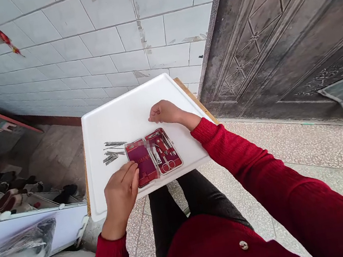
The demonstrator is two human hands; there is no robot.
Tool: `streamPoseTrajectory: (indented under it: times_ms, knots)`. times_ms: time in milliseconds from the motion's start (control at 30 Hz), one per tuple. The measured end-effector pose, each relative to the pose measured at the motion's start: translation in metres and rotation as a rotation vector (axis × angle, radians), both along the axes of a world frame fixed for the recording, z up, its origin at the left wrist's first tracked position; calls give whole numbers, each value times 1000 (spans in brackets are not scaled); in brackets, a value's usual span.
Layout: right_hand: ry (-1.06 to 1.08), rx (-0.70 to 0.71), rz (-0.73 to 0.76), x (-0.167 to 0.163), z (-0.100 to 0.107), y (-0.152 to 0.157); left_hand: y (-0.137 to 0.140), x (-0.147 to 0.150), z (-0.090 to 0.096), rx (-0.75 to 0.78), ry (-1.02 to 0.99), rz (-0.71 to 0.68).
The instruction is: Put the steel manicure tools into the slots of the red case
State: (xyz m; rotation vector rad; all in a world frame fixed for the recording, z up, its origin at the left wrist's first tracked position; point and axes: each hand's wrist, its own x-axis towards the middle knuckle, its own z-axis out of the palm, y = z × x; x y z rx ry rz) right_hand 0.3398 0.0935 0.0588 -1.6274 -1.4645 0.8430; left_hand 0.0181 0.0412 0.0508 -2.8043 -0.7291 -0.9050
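Note:
An open manicure case (pixel 143 167) with a dark red lining lies near the front edge of a white tabletop (pixel 116 115). Its right half carries small scissors (pixel 168 165), a nail clipper (pixel 158 157) and several slim metal tools under straps; the left half shows bare lining and loops. My left hand (pixel 121 191) has its fingers closed at the case's left edge. Beyond the case, over the tabletop, is my right hand (pixel 166 112), its fingers curled together with nothing visible in them. Several loose metal manicure tools (pixel 112 151) lie left of the case.
A white tiled wall (pixel 110 38) rises behind the table, and a dark carved door (pixel 262 43) stands at the right. Cluttered white racks (pixel 38 199) are close on the left. My legs (pixel 199 198) are against the table's near side.

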Motion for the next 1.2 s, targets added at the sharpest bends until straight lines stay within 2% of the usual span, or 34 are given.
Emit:
streamPoseTrajectory:
  times_ms: [133, 233, 333, 533, 800, 1000, 1200]
  knots:
    - [-80, -129, 57, 8, 1, -18, 44, 32, 4, -37, -14, 30]
    - [-58, -131, 112, 8, -1, -25, 73, 56, 0, -57, -15, 32]
    - [-13, -92, 175, 5, -3, -25, 88, 68, -9, -99, -37, 53]
    - [-53, 18, 292, 6, -12, -19, 90, 64, -24, -173, 8, 51]
    - [-182, 61, 370, 10, -18, -15, 89, 63, -25, -169, 68, 35]
    - [-331, 29, 312, 8, -10, -19, 90, 65, -27, -173, 72, 15]
    - [-330, 12, 238, 17, -6, -22, 89, 66, -25, -171, 68, 8]
